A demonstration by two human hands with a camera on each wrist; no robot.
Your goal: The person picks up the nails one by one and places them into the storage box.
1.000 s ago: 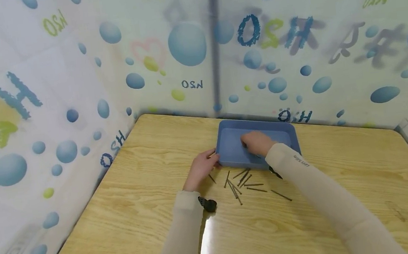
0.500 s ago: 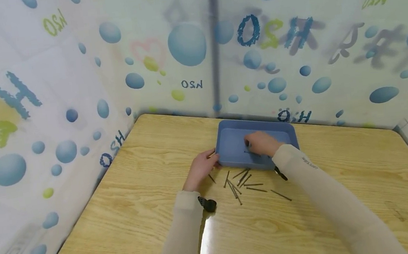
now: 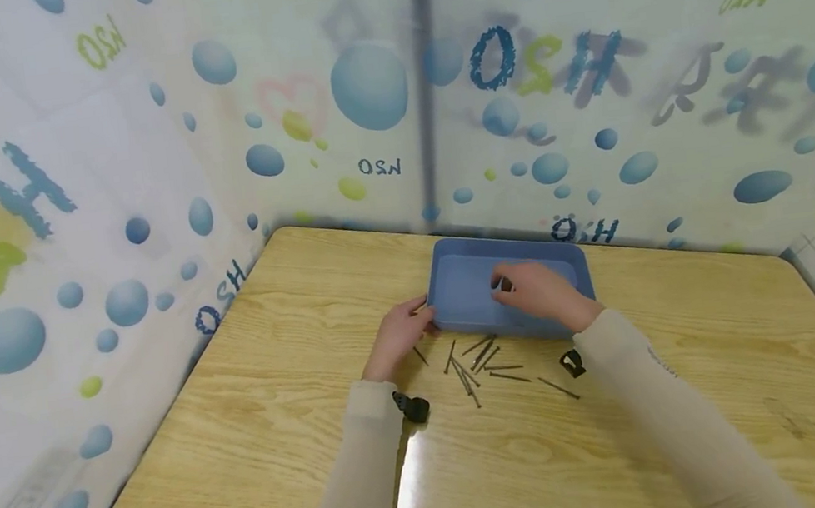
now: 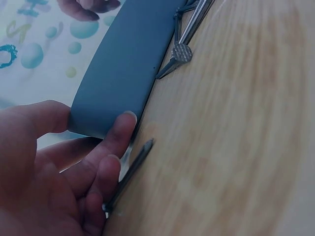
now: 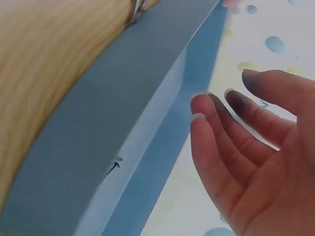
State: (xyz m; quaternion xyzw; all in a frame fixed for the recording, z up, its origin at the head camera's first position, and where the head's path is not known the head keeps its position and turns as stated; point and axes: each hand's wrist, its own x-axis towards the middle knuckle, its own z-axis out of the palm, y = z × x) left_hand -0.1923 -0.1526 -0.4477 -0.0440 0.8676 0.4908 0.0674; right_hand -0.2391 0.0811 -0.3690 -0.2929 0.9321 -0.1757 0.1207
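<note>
A shallow blue tray lies near the back of the table. My left hand grips its near left corner, the thumb on one side and fingers on the other in the left wrist view. Over the tray hovers my right hand, fingers loosely bent and apart from the thumb, holding nothing in the right wrist view. Inside the tray a nail is partly visible past the wall. Several loose nails lie scattered in front of the tray, and one nail rests beside the left fingertips.
The wood-grain table extends on both sides and towards me. Bubble-printed curtains rise behind and left of it. A black wrist camera sits on the left wrist, with another black mount at the right.
My right hand has drawn up and back to the right from low inside the tray, and its fingers have parted. The left hand stays at the tray's corner.
</note>
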